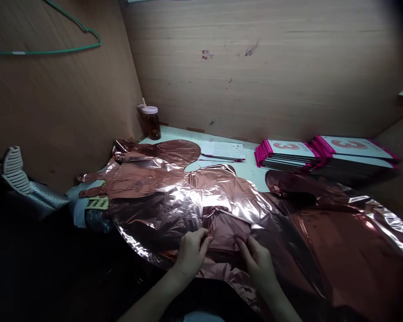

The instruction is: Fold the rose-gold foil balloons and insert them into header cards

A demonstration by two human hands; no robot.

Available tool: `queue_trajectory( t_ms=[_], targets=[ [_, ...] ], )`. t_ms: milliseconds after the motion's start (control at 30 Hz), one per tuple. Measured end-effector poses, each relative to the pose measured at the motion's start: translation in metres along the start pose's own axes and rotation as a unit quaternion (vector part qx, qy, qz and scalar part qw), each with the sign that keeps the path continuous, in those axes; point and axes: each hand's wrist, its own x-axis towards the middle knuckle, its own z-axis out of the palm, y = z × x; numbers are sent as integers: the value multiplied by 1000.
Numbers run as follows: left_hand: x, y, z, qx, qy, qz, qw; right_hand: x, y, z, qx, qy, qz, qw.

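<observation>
A big sheet of rose-gold foil balloon (174,197) lies flat and crumpled across the table in front of me. My left hand (190,250) pinches a folded part of the foil (226,230) near its front edge, fingers closed on it. My right hand (259,261) grips the same fold from the right side, fingers curled on the foil. More deflated foil balloons (144,172) are piled to the left and another (342,232) spreads to the right.
Two stacks of pink-edged packs printed with a "3" (290,154) (356,154) stand at the back right. A jar with a pink lid (151,121) sits in the corner, a printed sheet (223,150) beside it. Wooden walls enclose the table; a green hanger (70,44) hangs left.
</observation>
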Motion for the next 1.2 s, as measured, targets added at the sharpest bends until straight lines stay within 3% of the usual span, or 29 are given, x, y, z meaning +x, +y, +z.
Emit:
queue_trajectory(
  t_ms=[100,200,433,567,667,900,1067,1133,1200],
  targets=[
    [7,3,13,-14,52,-82,995,33,-26,8,-147,-46,139,978],
    [5,2,24,10,101,-84,991,57,-45,16,-222,-64,203,951],
    [3,5,34,121,135,-46,982,81,-64,22,-285,-130,205,927],
    [12,8,23,252,65,13,965,86,-71,29,-304,-135,205,920],
    [18,1,8,294,16,80,952,86,-74,35,-320,-121,202,918],
    [32,-25,-15,264,-125,165,942,71,-64,36,-334,-78,191,920],
    [42,-23,-21,236,-166,163,944,50,-56,39,-362,-27,169,916],
    [42,-18,-23,228,-174,160,945,51,-54,40,-378,-24,106,919],
    [43,-16,-28,212,-172,164,948,57,-49,41,-359,-53,-18,932]
  ],
)
